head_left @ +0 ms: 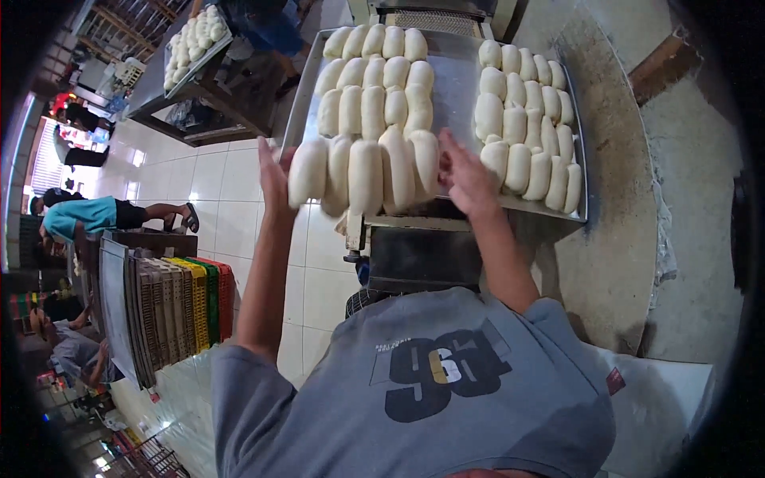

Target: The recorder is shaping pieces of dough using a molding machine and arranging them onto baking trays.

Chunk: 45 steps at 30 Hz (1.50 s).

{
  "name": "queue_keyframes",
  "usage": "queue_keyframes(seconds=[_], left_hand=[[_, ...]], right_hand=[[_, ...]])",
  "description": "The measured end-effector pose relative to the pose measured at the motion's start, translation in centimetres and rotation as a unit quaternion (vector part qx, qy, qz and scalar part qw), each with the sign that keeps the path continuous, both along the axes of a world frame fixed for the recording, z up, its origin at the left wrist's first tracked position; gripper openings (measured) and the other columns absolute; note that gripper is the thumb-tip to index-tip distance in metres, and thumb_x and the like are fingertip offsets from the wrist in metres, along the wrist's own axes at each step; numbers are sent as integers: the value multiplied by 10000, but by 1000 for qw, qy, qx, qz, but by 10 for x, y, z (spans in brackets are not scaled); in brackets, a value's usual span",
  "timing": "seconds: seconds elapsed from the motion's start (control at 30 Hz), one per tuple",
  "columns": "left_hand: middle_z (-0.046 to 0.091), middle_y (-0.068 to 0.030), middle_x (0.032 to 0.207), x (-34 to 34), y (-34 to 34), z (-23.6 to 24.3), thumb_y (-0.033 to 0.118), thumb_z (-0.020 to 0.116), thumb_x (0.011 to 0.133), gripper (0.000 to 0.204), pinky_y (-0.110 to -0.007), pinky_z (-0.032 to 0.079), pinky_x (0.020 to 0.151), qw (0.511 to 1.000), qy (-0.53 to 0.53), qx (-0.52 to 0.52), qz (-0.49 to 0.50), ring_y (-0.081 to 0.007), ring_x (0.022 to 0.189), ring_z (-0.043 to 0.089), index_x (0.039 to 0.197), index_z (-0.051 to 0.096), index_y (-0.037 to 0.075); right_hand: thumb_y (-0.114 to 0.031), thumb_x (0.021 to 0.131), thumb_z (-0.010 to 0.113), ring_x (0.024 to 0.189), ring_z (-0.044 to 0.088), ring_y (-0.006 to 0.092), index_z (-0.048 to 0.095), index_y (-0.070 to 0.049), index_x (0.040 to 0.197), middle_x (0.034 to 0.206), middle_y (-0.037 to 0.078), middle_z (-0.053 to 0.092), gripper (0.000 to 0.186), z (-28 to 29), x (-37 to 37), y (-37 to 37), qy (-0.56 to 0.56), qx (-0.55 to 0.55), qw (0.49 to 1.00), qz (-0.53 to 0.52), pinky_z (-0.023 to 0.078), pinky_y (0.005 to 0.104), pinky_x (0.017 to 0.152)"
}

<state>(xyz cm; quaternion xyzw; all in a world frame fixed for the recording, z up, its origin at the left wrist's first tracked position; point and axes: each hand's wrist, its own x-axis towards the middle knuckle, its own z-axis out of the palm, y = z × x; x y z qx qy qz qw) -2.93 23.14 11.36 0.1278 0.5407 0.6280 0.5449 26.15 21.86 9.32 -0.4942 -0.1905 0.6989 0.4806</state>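
My left hand (275, 177) and my right hand (470, 177) press on the two ends of a row of long pale dough rolls (365, 177). The row stands out over the near edge of a metal tray (460, 88), squeezed side by side between my palms. Behind it on the tray's left half lie more rows of dough rolls (373, 107). Other rows of dough rolls (526, 127) fill the right half, with bare metal between the groups. My left fingers are stretched upward; the right thumb and fingers are partly hidden behind the end roll.
A machine (434, 16) stands beyond the tray, and a dark block (422, 259) sits below its near edge. At far left is a table (191, 103) with another tray of dough (195, 44) and a person beside it. Stacked plastic crates (191, 307) stand left of me.
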Motion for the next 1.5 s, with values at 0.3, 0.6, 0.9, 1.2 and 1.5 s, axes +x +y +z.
queue_keyframes(seconds=[0.3, 0.6, 0.9, 1.2, 1.5], left_hand=[[559, -75, 1001, -111, 77, -80, 383, 639, 817, 597, -286, 443, 692, 877, 421, -34, -231, -156, 868, 528, 1227, 407, 16], [597, -40, 777, -133, 117, -112, 172, 575, 788, 233, -262, 427, 627, 831, 237, -5, -502, -108, 693, 522, 897, 599, -32], [541, 34, 667, -220, 281, -141, 288, 597, 841, 280, -249, 376, 503, 739, 354, 55, -570, -52, 588, 451, 834, 608, 8], [601, -209, 671, -132, 407, -188, 589, 471, 816, 676, -417, 459, 652, 648, 551, 69, -522, -313, 664, 608, 775, 604, -72], [625, -261, 851, -165, 232, -112, 652, 306, 843, 754, -440, 448, 777, 732, 566, -56, -375, -418, 880, 592, 845, 663, -11]], right_hand=[[-592, 850, 448, 622, 572, 109, 596, -45, 846, 654, -8, 510, 567, -44, 8, -65, -283, -174, 941, -67, 430, 239, 462], [-226, 754, 557, 501, 421, 99, 496, -116, 720, 634, -6, 477, 129, -92, -13, -43, -265, -121, 854, -430, 332, 234, 429], [-285, 887, 521, 741, 608, 125, 611, -47, 955, 857, 65, 652, 263, 7, -175, -95, -94, -176, 979, 40, 461, 240, 576], [-543, 842, 503, 854, 575, 216, 556, 3, 1052, 930, 122, 608, 588, -50, 101, -130, -764, -241, 524, -290, 450, 363, 726], [-672, 816, 385, 1233, 371, 257, 414, -21, 1314, 1349, 132, 414, 821, -75, 144, -78, -451, -147, 836, -277, 283, 374, 1010]])
